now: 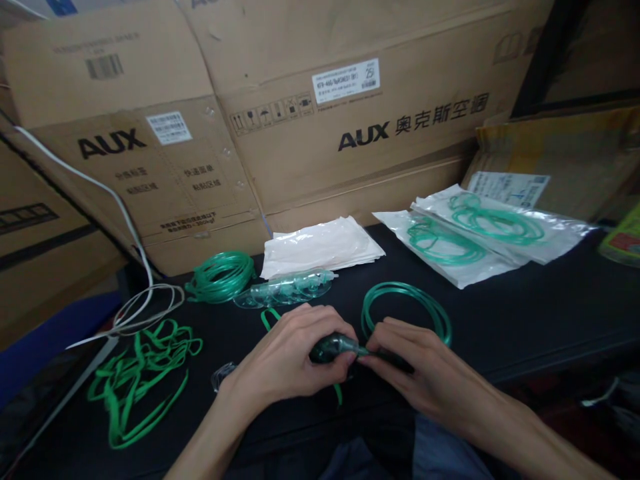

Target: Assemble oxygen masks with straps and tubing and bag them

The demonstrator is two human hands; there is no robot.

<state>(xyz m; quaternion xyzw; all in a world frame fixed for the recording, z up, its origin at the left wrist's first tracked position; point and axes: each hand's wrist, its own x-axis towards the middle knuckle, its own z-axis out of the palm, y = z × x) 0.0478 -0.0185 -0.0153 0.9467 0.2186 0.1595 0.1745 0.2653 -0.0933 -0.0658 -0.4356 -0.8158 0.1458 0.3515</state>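
Note:
Near the table's front edge, my left hand (pixel 305 347) is closed around a clear green oxygen mask (pixel 327 348), with its narrow connector end pointing right. A green strap hangs from the mask, one loop (pixel 270 319) showing behind my left hand and an end (pixel 339 395) below it. My right hand (pixel 407 353) pinches the end of a green tube right at the mask's connector. The rest of that tube (pixel 407 288) lies coiled behind my right hand. Fingers hide part of the joint, so how far tube and connector overlap I cannot tell.
Several masks (pixel 285 290) lie nested beside a bundle of coiled tubes (pixel 223 275). Loose green straps (pixel 145 380) pile up at left near a white cable (pixel 127 227). White pouches (pixel 320 247) and filled packs (pixel 450 233) lie behind, before large cardboard boxes (pixel 300 160).

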